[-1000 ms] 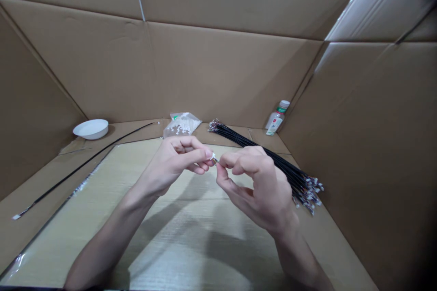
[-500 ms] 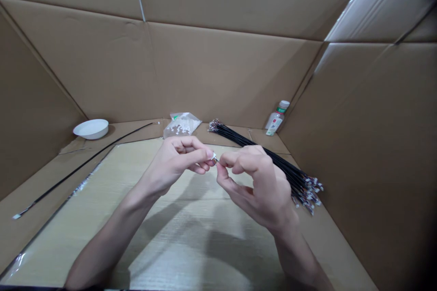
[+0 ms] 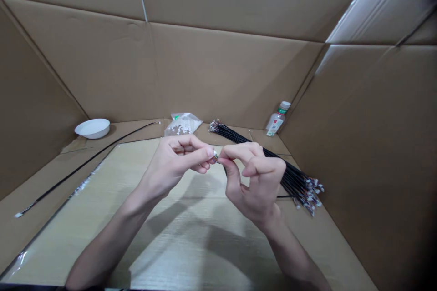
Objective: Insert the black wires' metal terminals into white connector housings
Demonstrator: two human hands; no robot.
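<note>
Over the middle of the board, my left hand [image 3: 175, 161] pinches a small white connector [image 3: 215, 153] between thumb and forefinger. Thin coloured wires [image 3: 216, 158] run from the connector towards my right hand [image 3: 254, 175]. Its thumb and forefinger are closed on these wires, close beside the left fingertips. A piece of black cable [image 3: 284, 197] shows behind the right hand; most of its length is hidden by that hand. The exact seating of the wires in the connector is too small to make out.
A bundle of black cables [image 3: 290, 173] lies behind and right of my hands. A plastic bag of small white connectors [image 3: 183, 125], a white bowl [image 3: 92, 128] and a bottle [image 3: 277, 120] stand at the back. One black cable [image 3: 85, 162] lies at left. Cardboard walls [image 3: 235, 72] surround the board [image 3: 164, 241].
My right hand has turned and its wrist has shifted a little left, uncovering some cable behind it. The left hand keeps its pinch on the connector, almost unmoved.
</note>
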